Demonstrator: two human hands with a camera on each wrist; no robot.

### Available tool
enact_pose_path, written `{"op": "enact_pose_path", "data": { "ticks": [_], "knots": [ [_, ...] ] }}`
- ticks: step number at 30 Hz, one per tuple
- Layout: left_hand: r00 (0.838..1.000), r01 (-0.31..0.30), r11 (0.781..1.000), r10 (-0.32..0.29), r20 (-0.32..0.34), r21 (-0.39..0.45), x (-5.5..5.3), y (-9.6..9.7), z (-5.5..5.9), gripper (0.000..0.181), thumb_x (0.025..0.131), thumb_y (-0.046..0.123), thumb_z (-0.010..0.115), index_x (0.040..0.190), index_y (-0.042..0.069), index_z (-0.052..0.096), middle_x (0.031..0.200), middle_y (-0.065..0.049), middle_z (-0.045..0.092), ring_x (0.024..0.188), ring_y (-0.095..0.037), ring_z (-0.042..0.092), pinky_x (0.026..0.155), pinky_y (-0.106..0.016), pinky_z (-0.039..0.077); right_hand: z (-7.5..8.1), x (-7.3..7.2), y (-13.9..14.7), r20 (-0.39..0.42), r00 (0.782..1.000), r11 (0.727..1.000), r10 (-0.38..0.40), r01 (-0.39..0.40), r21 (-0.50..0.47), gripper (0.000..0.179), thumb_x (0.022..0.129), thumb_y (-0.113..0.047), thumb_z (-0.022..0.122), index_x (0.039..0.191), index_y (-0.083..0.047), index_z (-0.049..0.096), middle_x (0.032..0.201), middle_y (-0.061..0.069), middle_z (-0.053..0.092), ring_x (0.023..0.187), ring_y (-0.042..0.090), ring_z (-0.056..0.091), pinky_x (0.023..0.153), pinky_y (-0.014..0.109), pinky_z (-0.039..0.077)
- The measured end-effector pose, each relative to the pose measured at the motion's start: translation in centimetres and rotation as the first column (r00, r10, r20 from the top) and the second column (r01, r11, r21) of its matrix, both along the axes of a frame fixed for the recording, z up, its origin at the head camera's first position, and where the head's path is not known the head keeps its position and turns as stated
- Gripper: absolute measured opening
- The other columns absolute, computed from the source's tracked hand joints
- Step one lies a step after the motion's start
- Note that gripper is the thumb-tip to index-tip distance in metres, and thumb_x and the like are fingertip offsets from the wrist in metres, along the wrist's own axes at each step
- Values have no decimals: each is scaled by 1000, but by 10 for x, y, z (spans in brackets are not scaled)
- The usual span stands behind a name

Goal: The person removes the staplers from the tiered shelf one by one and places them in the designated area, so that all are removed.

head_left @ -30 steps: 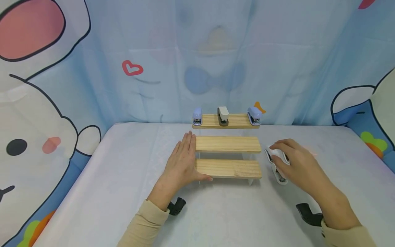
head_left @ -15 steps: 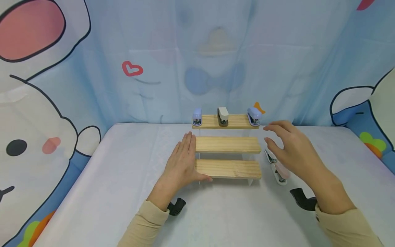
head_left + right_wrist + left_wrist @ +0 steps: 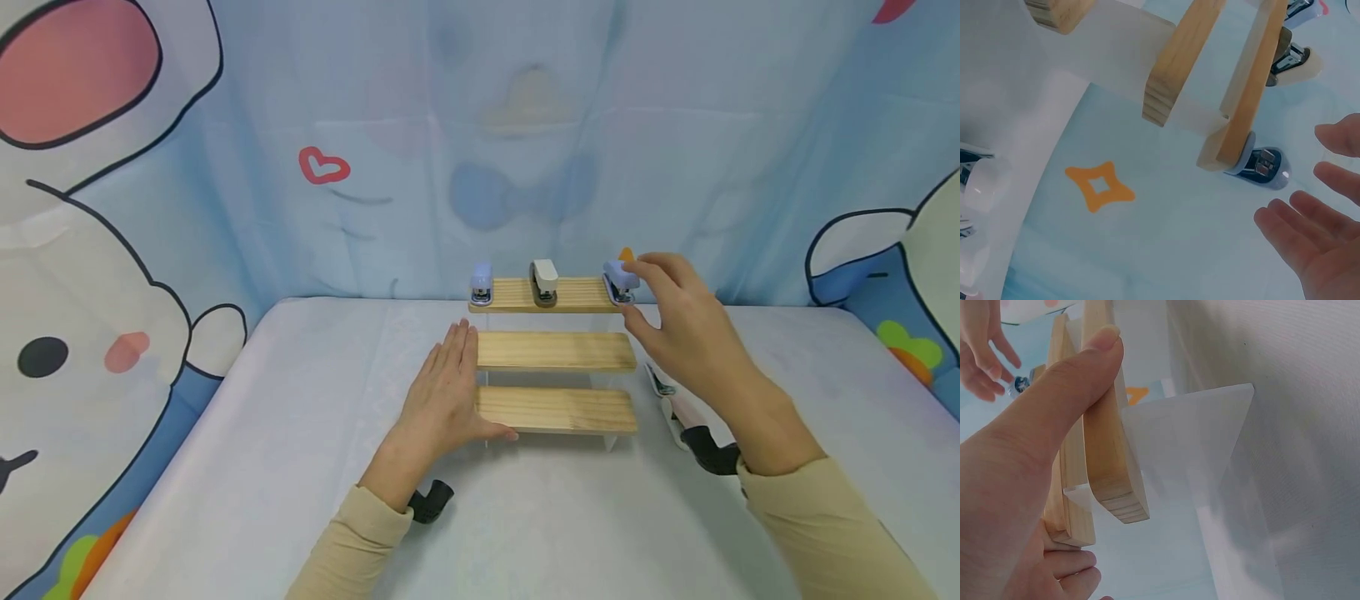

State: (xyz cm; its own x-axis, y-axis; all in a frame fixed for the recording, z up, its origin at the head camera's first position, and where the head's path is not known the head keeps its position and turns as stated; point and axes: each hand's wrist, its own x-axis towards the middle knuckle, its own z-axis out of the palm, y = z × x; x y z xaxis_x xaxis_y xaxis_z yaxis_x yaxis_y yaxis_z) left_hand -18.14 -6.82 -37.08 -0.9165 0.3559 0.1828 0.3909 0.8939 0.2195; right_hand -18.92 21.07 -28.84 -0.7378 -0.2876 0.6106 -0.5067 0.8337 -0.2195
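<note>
My left hand [image 3: 442, 396] lies with straight fingers along the left end of a three-step wooden shelf stand [image 3: 555, 410]. Its thumb [image 3: 1079, 378] presses on the front of the lowest board. On the top board stand a small purple-blue stapler [image 3: 482, 283] at the left, a white and grey stapler [image 3: 545, 281] in the middle and a larger purple-blue stapler [image 3: 621, 279] at the right end. Close beside that right stapler is my right hand [image 3: 693, 333], thumb and fingers spread apart. A gap shows between its fingertips and the stapler [image 3: 1263, 167] in the right wrist view.
More staplers lie on the white cloth right of the stand, including a pinkish-white one [image 3: 681, 410], partly covered by the black wrist mount [image 3: 708, 450]. Clear side panels [image 3: 1191, 437] hold up the boards. A printed blue curtain [image 3: 375, 167] hangs behind.
My right hand has left the staplers on the cloth and moved up and left to the right end of the top board. The left hand has stayed on the stand.
</note>
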Motion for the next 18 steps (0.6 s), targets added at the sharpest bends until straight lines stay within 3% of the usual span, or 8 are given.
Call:
{"op": "enact_pose_path", "data": {
  "ticks": [14, 18],
  "knots": [
    [1000, -8, 1000, 8, 6, -8, -1, 1, 1, 146, 57, 74, 81, 158, -1, 6, 167, -17, 8, 156, -28, 9, 126, -43, 19, -3, -16, -8, 137, 991, 1000, -2, 1, 4, 50, 92, -6, 66, 139, 1, 49, 146, 29, 38, 123, 49, 49, 91, 62, 48],
    [1000, -10, 1000, 10, 11, -11, -1, 1, 0, 146, 57, 74, 81, 158, 0, 6, 167, -17, 8, 156, -27, 8, 126, -43, 18, -3, -21, -10, 141, 990, 1000, -3, 2, 12, 49, 93, -6, 66, 139, 1, 49, 147, 30, 37, 124, 48, 49, 91, 61, 49]
  ]
}}
